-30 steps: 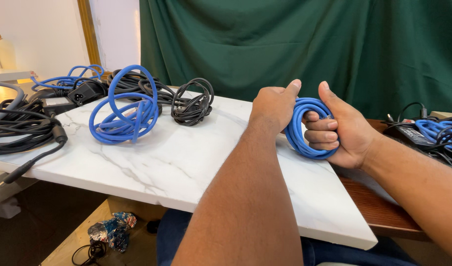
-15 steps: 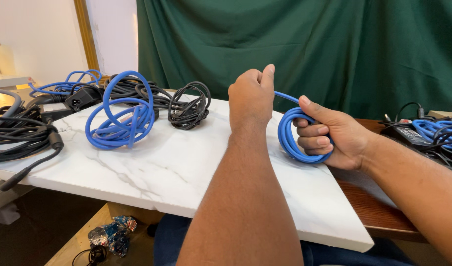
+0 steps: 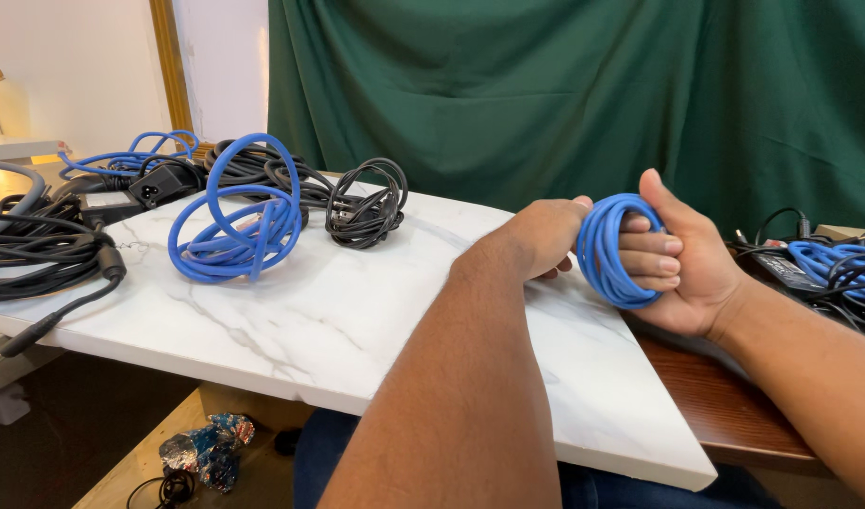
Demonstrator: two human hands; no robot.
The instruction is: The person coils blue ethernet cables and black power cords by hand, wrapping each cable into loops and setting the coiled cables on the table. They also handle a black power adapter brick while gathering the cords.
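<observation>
Wrapped around a tight coil of blue cable [image 3: 609,247], the right hand [image 3: 682,259] has its fingers [image 3: 651,256] threaded through the loops and curled shut, thumb standing upright behind the coil. Against the coil's near side the left hand [image 3: 543,236] is balled into a loose fist, touching the blue loops; whether it pinches a strand cannot be told, since its fingers are turned away from the camera. Coil and both hands sit above the far right part of a white marble slab [image 3: 291,320], which lies on a brown wooden table [image 3: 715,396] showing at the slab's right edge. No box, tray or bin appears on the slab; every cable lies loose on the surface. Toward the slab's left a second, looser bundle of blue cable [image 3: 232,226] stands partly upright, well apart from the hands. Just beside it, farther back, rests a small black coiled cord [image 3: 364,209], and behind that a larger black cable heap [image 3: 253,165]. At the far left lie thick black cables [image 3: 36,247] with a plug end hanging off the slab's edge, a black power adapter [image 3: 154,184] and more blue wire [image 3: 121,158]. On the right, beyond the wrist, another tangle of blue and black cables [image 3: 828,264] rests on the table. A dark green curtain [image 3: 564,94] hangs behind. Crumpled foil wrappers [image 3: 206,448] lie on the floor below.
</observation>
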